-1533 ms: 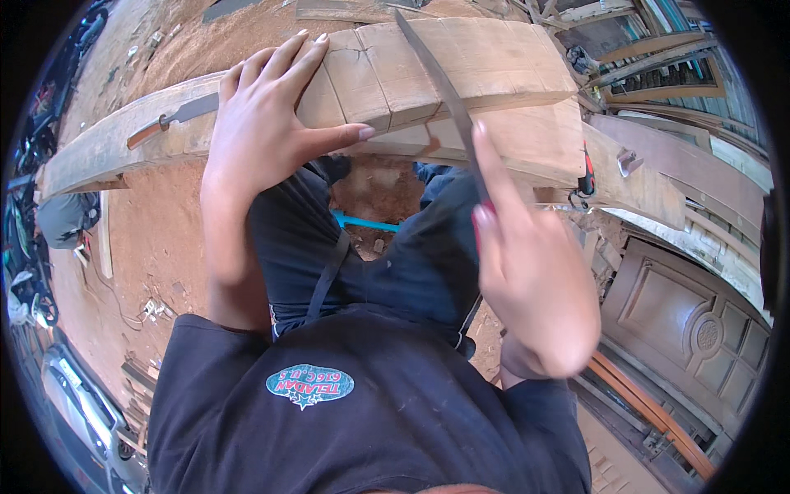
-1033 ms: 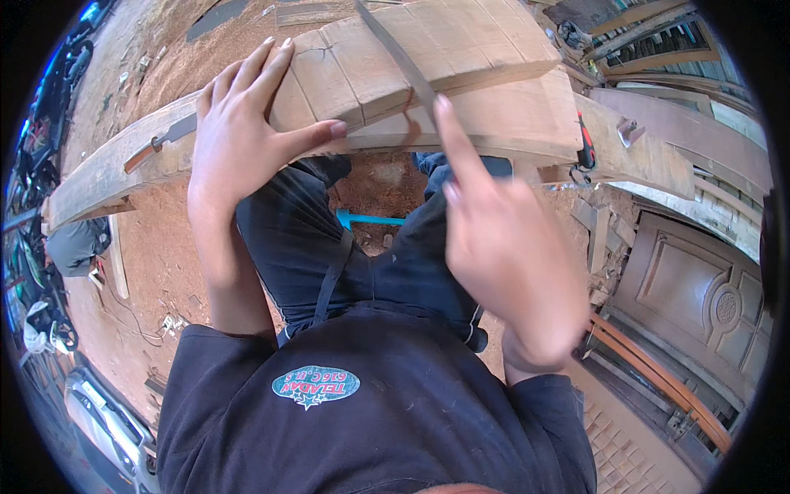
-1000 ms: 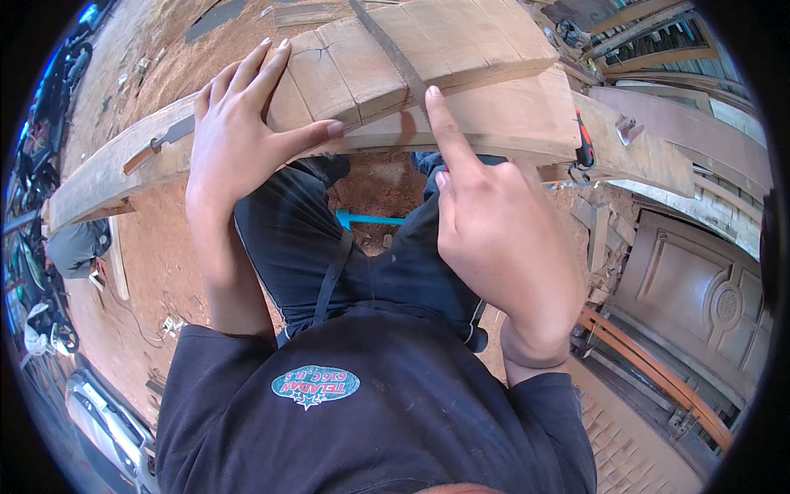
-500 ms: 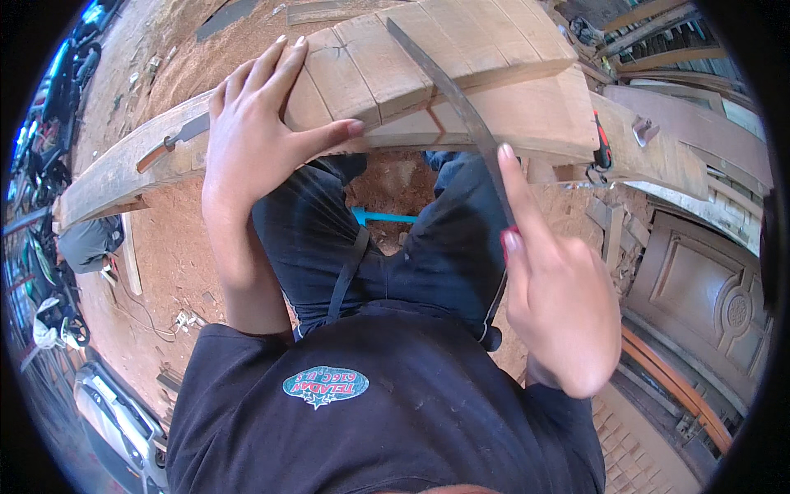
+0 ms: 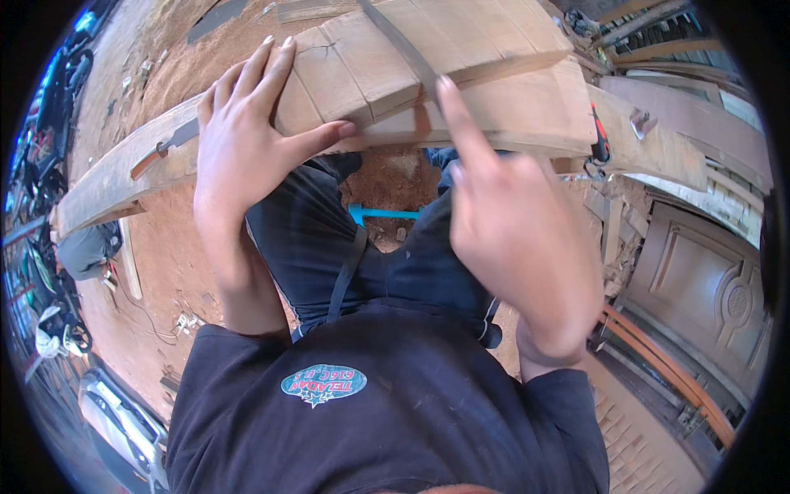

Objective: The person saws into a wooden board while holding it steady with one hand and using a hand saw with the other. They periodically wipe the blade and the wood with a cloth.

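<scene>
A pale wooden block (image 5: 502, 37) with several cut lines across its top lies in front of my knees. My left hand (image 5: 234, 140) presses on its left end, fingers spread and thumb along the near edge. My right hand (image 5: 518, 222) grips a handsaw, its index finger stretched along the blade. The dark, narrow saw blade (image 5: 403, 45) lies across the block's top, pointing away and to the left. My hand hides the saw's handle. Beneath the block is another pale wooden piece (image 5: 527, 111).
A long beam (image 5: 103, 185) supports the wood. On its left lies a wooden-handled flat blade (image 5: 156, 158); a red-and-black handled tool (image 5: 601, 140) sits at the right. A turquoise bar (image 5: 387, 213) shows between my legs. A carved door panel (image 5: 691, 272) leans at the right.
My right hand has pushed the saw forward and to the left, so more of the blade reaches past the block's near edge. My left hand stays on the block.
</scene>
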The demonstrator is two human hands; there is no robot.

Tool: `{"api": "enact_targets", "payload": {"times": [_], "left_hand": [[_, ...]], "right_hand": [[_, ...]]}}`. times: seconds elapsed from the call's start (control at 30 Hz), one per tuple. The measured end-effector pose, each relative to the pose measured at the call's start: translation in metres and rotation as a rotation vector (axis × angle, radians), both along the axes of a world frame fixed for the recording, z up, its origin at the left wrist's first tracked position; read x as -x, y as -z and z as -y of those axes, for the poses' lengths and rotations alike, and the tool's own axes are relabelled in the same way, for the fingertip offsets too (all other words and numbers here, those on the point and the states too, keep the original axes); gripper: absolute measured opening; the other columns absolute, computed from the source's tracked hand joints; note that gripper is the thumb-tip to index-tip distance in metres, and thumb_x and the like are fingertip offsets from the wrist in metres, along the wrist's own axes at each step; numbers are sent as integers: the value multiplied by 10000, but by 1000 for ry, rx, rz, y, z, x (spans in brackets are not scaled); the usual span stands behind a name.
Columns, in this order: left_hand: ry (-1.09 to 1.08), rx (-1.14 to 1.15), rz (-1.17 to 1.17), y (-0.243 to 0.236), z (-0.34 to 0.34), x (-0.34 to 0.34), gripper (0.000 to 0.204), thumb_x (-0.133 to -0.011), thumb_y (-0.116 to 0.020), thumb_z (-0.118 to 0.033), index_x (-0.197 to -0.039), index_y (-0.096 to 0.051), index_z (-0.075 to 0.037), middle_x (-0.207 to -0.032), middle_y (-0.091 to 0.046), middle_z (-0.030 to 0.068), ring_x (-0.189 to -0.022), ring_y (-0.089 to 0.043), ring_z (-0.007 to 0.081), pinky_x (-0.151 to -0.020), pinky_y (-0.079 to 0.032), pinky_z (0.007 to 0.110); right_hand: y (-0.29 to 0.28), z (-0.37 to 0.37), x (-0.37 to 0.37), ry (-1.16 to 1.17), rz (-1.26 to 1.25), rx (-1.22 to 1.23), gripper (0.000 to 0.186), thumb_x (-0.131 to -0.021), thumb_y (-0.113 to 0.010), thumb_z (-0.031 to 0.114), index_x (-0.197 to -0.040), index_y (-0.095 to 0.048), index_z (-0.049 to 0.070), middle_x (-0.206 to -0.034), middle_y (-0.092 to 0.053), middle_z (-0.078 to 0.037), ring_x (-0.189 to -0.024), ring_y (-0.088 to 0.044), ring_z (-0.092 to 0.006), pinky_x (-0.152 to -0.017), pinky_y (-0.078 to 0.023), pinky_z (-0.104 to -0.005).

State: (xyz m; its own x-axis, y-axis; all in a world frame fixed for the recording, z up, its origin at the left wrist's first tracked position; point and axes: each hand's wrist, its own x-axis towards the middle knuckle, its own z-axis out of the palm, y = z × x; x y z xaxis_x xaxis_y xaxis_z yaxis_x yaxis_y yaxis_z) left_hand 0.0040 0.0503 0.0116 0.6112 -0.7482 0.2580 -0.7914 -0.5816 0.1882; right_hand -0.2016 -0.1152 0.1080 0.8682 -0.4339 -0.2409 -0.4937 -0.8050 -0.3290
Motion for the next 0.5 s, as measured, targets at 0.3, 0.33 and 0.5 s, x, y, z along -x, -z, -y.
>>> {"api": "enact_targets", "payload": {"times": [0.3, 0.33, 0.5], "left_hand": [[-21, -40, 27, 0, -3, 3, 1114, -753, -871, -679, -1646, -530, -104, -1683, -516, 181, -1543, -457, 404, -1294, -290, 518], [6, -30, 7, -1, 3, 2, 1113, -754, -870, -679, -1644, -531, -102, -1683, -515, 181, -1543, -457, 404, -1294, -290, 518], [-22, -32, -9, -4, -3, 1, 1115, -755, -869, -680, -1642, -532, -94, -1686, -510, 182, -1542, -457, 403, -1291, -296, 519]], "right_hand": [[-9, -9, 16, 0, -31, -39, 693, -1038, -589, 102, -1702, -406, 182, -753, -689, -289, -696, -688, -505, -682, -520, -603], [-8, -10, 1, 26, 1, -24, 694, -1039, -587, 99, -1703, -407, 191, -755, -691, -288, -697, -689, -505, -684, -521, -603], [-7, -4, 28, 34, -58, -81, 749, -1035, -577, 76, -1733, -344, 218, -747, -676, -299, -687, -682, -518, -697, -503, -627]]}}
